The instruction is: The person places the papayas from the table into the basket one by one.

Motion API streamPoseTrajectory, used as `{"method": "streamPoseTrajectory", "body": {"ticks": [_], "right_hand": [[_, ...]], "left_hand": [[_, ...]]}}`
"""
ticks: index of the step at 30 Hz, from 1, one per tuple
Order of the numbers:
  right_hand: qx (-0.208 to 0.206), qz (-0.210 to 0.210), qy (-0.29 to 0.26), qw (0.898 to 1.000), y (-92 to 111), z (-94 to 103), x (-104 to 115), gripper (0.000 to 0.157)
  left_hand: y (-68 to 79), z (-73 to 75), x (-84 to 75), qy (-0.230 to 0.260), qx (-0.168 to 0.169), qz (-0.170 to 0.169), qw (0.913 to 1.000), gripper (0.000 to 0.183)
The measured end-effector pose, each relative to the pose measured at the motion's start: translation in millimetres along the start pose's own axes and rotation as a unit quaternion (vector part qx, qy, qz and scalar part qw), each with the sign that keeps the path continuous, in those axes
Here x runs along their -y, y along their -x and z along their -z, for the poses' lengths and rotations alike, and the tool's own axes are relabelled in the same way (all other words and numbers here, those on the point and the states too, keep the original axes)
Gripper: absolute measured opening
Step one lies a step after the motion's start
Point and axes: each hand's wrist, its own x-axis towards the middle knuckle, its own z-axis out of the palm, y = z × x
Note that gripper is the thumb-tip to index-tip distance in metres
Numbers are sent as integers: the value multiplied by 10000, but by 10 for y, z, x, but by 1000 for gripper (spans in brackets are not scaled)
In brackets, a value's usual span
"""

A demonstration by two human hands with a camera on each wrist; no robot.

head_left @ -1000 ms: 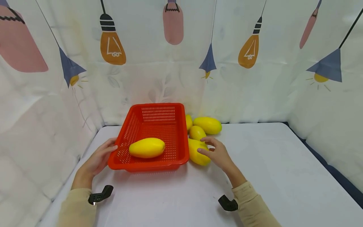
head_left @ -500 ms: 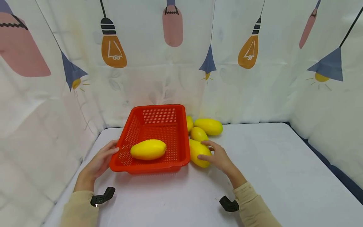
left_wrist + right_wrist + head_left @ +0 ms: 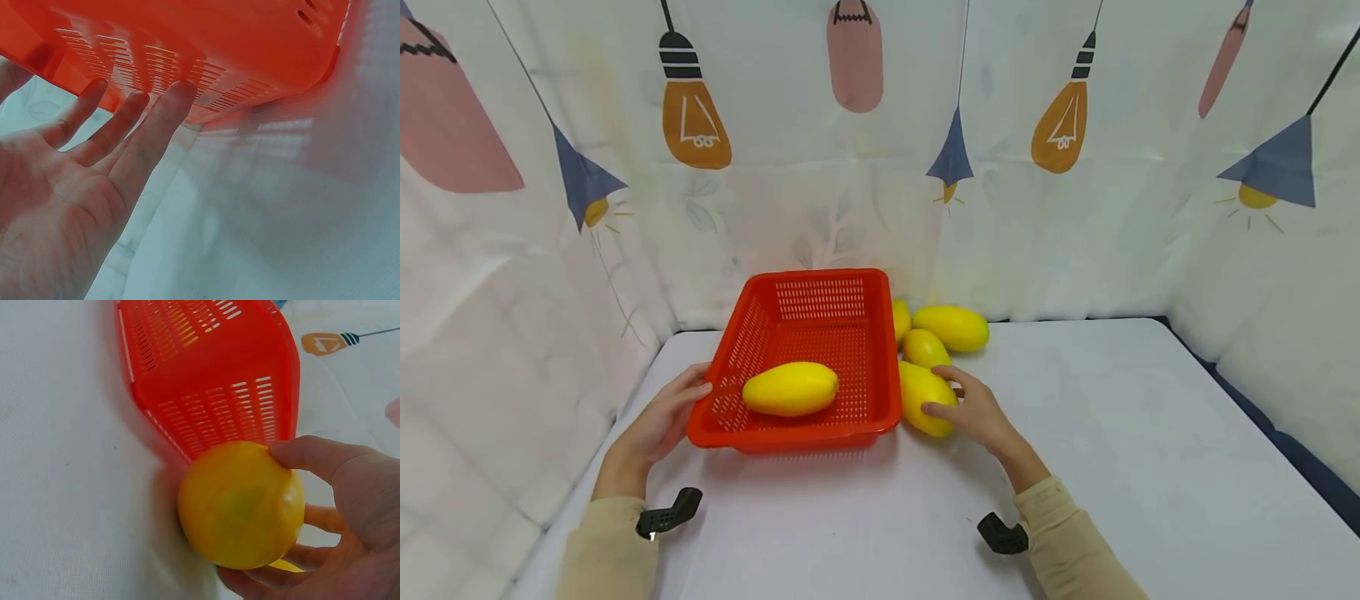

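Observation:
My left hand holds the left rim of a red plastic basket, thumb at the rim. In the left wrist view its fingers lie against the slotted outer wall of the basket. One yellow mango lies inside, toward the front. Just right of the basket, my right hand grips another yellow mango. The right wrist view has the thumb on one side of this mango and curled fingers on the other, with the basket wall close behind it.
Behind the gripped mango lie several more yellow fruits, including a small one and a larger mango tinged green at its end. They rest on a white table. A printed white curtain hangs around its back and sides.
My right hand has moved slightly onto the mango, and its thumb and fingers have closed around it. My left hand stays at the basket rim. The head view shifts a little.

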Motion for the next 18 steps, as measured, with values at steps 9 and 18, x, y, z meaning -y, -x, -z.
{"method": "streamPoseTrajectory", "body": {"ticks": [9,18], "right_hand": [[66,5,-113,9999,23,33,26,57],[87,-67,-230,9997,65,120,121,54]], "left_hand": [[-22,15,1,80,32,78,9999,35],[-3,12,4,96,-28,87,9999,35]]}}
